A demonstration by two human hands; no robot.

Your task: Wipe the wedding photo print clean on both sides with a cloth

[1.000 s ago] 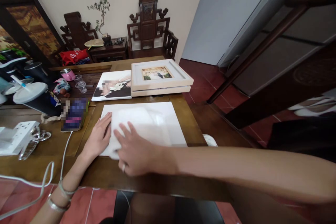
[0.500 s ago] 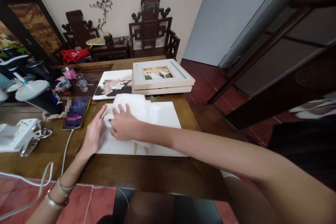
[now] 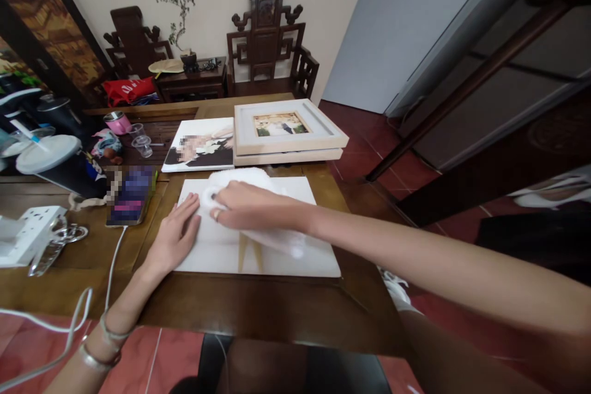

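Observation:
A white cloth (image 3: 244, 178) is bunched under my right hand (image 3: 240, 206), whose fingers curl into it and press it on a white picture panel (image 3: 295, 261). Part of the cloth trails toward the panel's lower right and is blurred. Tan leg-like shapes show on the panel; the cloth and my right arm hide much of the rest. Flat on the panel's left edge lies my left hand (image 3: 175, 234), fingers stretched out and holding nothing.
Behind the panel lie a photo print (image 3: 201, 144) and stacked picture frames (image 3: 286, 126). To the left are a phone (image 3: 132, 194) on a white cable, a lidded cup (image 3: 55, 163), a power strip (image 3: 39, 231) and a clear hair claw (image 3: 58, 246). The wooden table (image 3: 258, 301) ends near my lap.
My right hand has shifted right with the cloth, whose loose end now trails lower right. My left hand has moved slightly right and lies flatter on the panel's edge.

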